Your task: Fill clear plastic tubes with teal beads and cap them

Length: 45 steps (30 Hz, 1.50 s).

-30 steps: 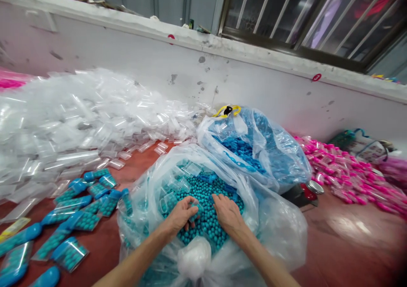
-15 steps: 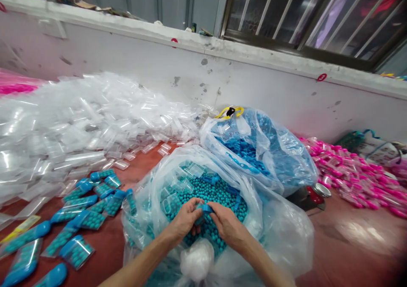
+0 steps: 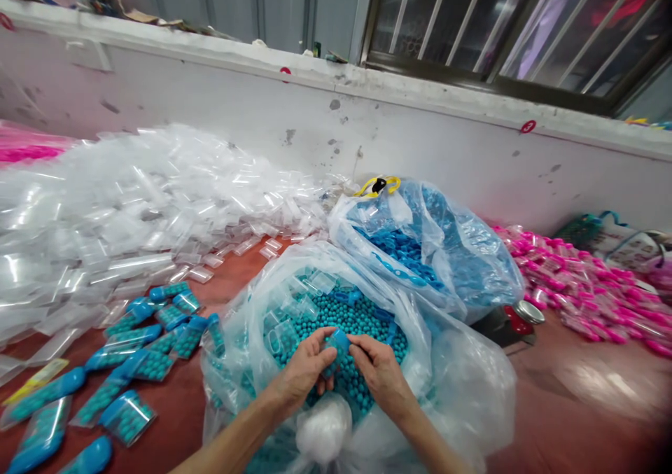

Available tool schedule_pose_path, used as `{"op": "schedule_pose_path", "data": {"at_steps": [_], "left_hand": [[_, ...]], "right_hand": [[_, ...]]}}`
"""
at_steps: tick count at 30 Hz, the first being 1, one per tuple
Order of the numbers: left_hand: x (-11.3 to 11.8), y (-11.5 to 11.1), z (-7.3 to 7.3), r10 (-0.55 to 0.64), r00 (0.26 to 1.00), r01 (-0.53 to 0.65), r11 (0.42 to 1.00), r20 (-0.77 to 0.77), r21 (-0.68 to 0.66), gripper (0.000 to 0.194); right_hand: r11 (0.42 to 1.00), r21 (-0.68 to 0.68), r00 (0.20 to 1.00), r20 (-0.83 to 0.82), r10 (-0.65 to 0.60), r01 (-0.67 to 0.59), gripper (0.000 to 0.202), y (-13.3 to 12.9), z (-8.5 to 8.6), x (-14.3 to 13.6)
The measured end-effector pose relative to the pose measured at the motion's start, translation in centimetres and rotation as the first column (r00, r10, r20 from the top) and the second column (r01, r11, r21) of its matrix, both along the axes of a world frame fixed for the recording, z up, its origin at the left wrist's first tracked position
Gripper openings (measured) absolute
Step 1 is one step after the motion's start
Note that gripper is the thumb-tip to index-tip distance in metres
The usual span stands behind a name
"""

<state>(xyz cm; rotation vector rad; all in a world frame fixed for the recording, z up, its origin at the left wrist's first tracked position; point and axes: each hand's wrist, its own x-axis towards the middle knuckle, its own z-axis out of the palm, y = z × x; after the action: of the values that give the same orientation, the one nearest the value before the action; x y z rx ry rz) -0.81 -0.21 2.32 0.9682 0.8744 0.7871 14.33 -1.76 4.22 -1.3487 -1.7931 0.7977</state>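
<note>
Left hand (image 3: 307,365): thumb and fingers closed around a small clear case (image 3: 332,363) with a blue cap (image 3: 340,339).
Right hand (image 3: 382,372): fingertips at the cap's right edge; I cannot tell whether they pinch it or only touch.
Case: held between both hands, cap uppermost, above the beads.
Beads (image 3: 362,316): round, teal, loose in an open plastic bag (image 3: 467,376), with some clear cases among them.
Left side: filled cases (image 3: 153,365) with blue caps lying on the red table (image 3: 556,383); behind them, a heap of clear plastic pieces (image 3: 157,201).
Behind the bag: a second bag (image 3: 475,264) of blue pieces.
Far right: a pink pile (image 3: 572,281) near the wall (image 3: 236,110).
</note>
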Motion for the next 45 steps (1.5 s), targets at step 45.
{"op": "schedule_pose_path", "data": {"at_steps": [45], "left_hand": [[1.5,-0.7,2.3,0.241,0.953,-0.213,0.964,-0.184,0.158,0.023]], "right_hand": [[0.996,0.089,0.952,0.304,-0.032,0.005,0.068,-1.7,-0.8,-3.7]]}}
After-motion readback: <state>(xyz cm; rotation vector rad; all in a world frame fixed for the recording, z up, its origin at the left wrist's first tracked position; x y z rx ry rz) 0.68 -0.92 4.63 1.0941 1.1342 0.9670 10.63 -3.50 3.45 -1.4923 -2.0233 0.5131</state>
